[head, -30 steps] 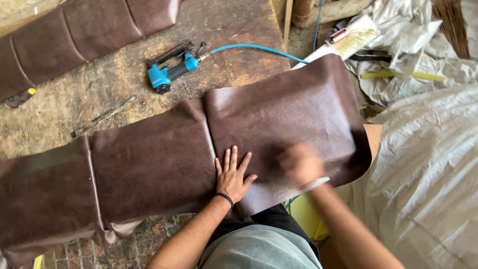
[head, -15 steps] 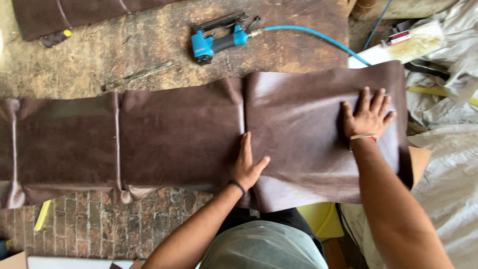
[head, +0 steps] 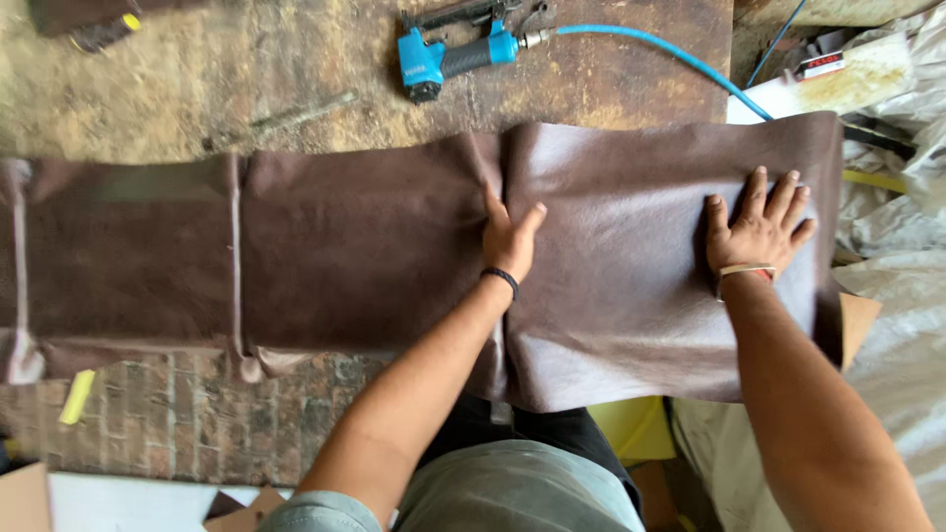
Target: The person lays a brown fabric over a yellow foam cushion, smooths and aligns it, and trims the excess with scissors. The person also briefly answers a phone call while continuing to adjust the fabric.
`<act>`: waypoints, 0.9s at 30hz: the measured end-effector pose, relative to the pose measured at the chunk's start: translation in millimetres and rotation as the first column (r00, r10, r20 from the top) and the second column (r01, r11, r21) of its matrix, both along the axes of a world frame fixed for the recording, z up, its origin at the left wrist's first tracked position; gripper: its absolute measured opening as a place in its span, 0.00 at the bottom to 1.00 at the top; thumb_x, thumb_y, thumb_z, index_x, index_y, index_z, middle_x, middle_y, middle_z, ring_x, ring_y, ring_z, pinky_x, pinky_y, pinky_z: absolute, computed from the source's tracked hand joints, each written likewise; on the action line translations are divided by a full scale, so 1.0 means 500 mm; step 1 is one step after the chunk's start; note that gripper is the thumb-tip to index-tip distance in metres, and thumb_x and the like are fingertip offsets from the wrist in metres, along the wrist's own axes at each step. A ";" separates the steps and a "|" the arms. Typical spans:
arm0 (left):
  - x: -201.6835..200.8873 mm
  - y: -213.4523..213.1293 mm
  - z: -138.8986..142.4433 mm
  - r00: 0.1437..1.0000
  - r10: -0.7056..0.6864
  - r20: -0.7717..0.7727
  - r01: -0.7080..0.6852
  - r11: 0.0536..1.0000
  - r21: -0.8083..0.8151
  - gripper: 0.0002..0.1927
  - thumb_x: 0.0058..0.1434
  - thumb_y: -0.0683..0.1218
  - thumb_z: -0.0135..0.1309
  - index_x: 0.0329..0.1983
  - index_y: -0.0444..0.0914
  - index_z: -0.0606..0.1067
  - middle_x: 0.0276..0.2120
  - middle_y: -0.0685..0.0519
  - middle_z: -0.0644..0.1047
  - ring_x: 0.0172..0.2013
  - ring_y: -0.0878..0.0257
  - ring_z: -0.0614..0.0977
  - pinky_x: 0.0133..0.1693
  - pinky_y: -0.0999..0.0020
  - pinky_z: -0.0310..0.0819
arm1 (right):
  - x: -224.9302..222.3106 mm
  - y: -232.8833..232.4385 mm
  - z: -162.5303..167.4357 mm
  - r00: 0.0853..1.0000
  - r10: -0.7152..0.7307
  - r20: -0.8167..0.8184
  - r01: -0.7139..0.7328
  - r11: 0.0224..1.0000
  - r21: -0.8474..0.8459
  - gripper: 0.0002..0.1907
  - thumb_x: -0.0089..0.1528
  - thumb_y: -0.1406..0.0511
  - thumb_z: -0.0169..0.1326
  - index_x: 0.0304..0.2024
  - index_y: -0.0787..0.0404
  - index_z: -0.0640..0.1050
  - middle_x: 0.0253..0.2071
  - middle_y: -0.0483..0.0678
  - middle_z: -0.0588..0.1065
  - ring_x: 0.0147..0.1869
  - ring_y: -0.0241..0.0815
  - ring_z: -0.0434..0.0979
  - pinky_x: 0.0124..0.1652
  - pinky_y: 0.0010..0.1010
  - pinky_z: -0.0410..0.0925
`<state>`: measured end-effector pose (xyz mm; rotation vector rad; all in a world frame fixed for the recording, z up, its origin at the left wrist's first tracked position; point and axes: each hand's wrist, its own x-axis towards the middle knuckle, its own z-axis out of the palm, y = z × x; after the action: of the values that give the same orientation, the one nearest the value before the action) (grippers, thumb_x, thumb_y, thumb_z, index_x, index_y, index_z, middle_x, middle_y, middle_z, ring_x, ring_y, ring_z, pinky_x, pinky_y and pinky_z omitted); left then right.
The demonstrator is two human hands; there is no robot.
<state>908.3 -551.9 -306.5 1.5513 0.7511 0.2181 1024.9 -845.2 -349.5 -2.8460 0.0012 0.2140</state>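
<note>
On desk [head: 246, 69]: brown leather cover [head: 365, 246]; I see left hand [head: 507, 241], right hand [head: 761, 229] flat, fingers spread, gripping nothing; blue staple gun [head: 453, 57] beyond.

Both bare forearms come up from the lower edge of the frame. The left hand [head: 509, 239] is at the centre of the frame, palm down and flat, with the fingers held close together and pointing up; a thin black band sits on its wrist. The right hand [head: 759, 229] is at the right of the frame, also palm down, with the fingers spread wide. A pale band with a red edge goes around its wrist.
</note>
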 end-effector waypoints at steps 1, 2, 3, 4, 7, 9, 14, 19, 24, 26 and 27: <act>0.006 -0.001 0.000 0.997 0.046 0.068 -0.041 0.996 -0.081 0.60 0.54 0.59 0.58 0.79 0.36 0.38 0.77 0.36 0.48 0.75 0.41 0.54 0.72 0.54 0.48 | -0.003 0.002 0.004 1.000 -0.002 -0.004 0.002 1.000 -0.005 0.43 0.67 0.38 0.34 0.79 0.49 0.54 0.81 0.57 0.43 0.84 0.58 0.35 0.73 0.61 0.31; 0.019 0.009 0.001 0.986 0.096 0.139 -0.074 0.986 -0.152 0.60 0.54 0.58 0.59 0.79 0.37 0.37 0.77 0.37 0.48 0.74 0.41 0.53 0.72 0.54 0.47 | -0.005 0.003 0.008 1.000 -0.004 -0.003 0.004 1.000 0.002 0.43 0.67 0.38 0.35 0.79 0.49 0.54 0.82 0.56 0.43 0.84 0.58 0.35 0.73 0.61 0.31; 0.034 0.022 0.004 0.975 0.104 0.195 -0.071 0.983 -0.169 0.59 0.54 0.57 0.59 0.79 0.38 0.37 0.77 0.40 0.45 0.75 0.44 0.51 0.71 0.54 0.46 | -0.008 0.006 0.010 1.000 0.001 0.000 -0.001 1.000 0.011 0.43 0.67 0.39 0.35 0.79 0.49 0.54 0.82 0.56 0.43 0.84 0.58 0.35 0.73 0.61 0.31; 0.048 0.034 0.007 0.963 0.105 0.250 -0.058 0.980 -0.189 0.59 0.54 0.56 0.59 0.80 0.40 0.37 0.77 0.43 0.43 0.75 0.47 0.50 0.70 0.55 0.44 | -0.009 0.007 0.011 1.000 0.011 0.011 -0.011 1.000 0.010 0.43 0.67 0.39 0.35 0.79 0.49 0.54 0.82 0.56 0.43 0.84 0.58 0.35 0.73 0.61 0.31; 0.144 0.095 0.029 0.980 0.186 0.076 -0.087 0.735 -0.673 0.50 0.68 0.71 0.40 0.72 0.22 0.69 0.66 0.24 0.71 0.67 0.37 0.70 0.68 0.55 0.57 | -0.011 0.005 0.007 1.000 0.015 0.015 -0.015 1.000 0.007 0.42 0.68 0.39 0.36 0.79 0.50 0.54 0.82 0.57 0.42 0.84 0.58 0.35 0.74 0.62 0.31; 0.197 0.133 0.060 0.974 0.051 0.219 0.100 0.776 -0.623 0.31 0.64 0.57 0.53 0.68 0.39 0.68 0.66 0.40 0.71 0.66 0.47 0.69 0.66 0.48 0.60 | -0.002 -0.002 0.003 1.000 0.004 0.000 -0.004 1.000 -0.009 0.43 0.68 0.38 0.36 0.79 0.49 0.54 0.82 0.57 0.42 0.85 0.58 0.34 0.74 0.62 0.31; 0.089 0.172 0.061 0.874 -0.452 -0.178 0.440 0.584 0.682 0.32 0.67 0.60 0.51 0.73 0.47 0.65 0.72 0.45 0.65 0.73 0.49 0.63 0.72 0.55 0.55 | -0.024 0.025 0.016 0.996 0.009 0.089 -0.021 0.990 0.139 0.42 0.65 0.48 0.55 0.75 0.58 0.60 0.79 0.63 0.49 0.81 0.63 0.44 0.73 0.55 0.42; -0.145 0.193 0.012 0.800 -0.358 -0.481 0.578 0.247 0.778 0.36 0.68 0.61 0.49 0.77 0.50 0.57 0.76 0.42 0.51 0.74 0.42 0.52 0.70 0.38 0.41 | -0.301 0.226 0.037 0.938 0.341 0.069 -0.297 0.682 0.669 0.30 0.61 0.71 0.51 0.68 0.60 0.72 0.45 0.52 0.81 0.46 0.45 0.84 0.52 0.38 0.74; -0.172 0.207 -0.054 0.795 -0.347 -0.497 0.589 0.245 0.771 0.36 0.67 0.61 0.49 0.78 0.51 0.57 0.77 0.45 0.51 0.75 0.45 0.52 0.71 0.37 0.39 | -0.460 0.455 0.008 0.961 0.276 -0.016 -0.138 0.528 0.838 0.47 0.63 0.58 0.62 0.75 0.69 0.54 0.76 0.66 0.57 0.80 0.59 0.56 0.73 0.41 0.53; -0.168 0.208 -0.071 0.803 -0.341 -0.488 0.575 0.232 0.785 0.37 0.67 0.61 0.49 0.77 0.51 0.57 0.77 0.45 0.51 0.75 0.45 0.52 0.70 0.37 0.39 | -0.421 0.504 0.006 0.986 0.168 -0.002 -0.095 0.562 0.822 0.48 0.64 0.55 0.60 0.76 0.70 0.52 0.76 0.67 0.56 0.80 0.59 0.55 0.73 0.40 0.53; -0.167 0.208 -0.076 0.806 -0.333 -0.488 0.574 0.241 0.783 0.37 0.66 0.61 0.50 0.77 0.52 0.57 0.77 0.45 0.51 0.75 0.45 0.52 0.70 0.37 0.39 | -0.400 0.519 0.010 0.991 0.125 -0.057 -0.024 0.569 0.822 0.48 0.64 0.55 0.60 0.75 0.69 0.52 0.75 0.68 0.57 0.79 0.60 0.55 0.72 0.40 0.54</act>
<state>824.7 -447.6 -344.7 2.8819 0.2292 -0.0270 824.9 -585.6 -344.2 -1.8757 -0.1582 0.2933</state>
